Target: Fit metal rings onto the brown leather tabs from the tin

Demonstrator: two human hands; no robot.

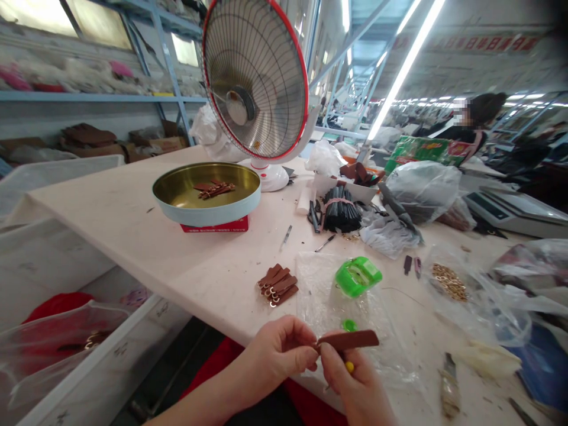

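Brown strap above the desk — our left hand and right hand are pinching it near one end, both grips closed. Ringed straps are lying piled nearby, seemingly done; ours is looking unfinished, and loose metal rings are sitting bagged.
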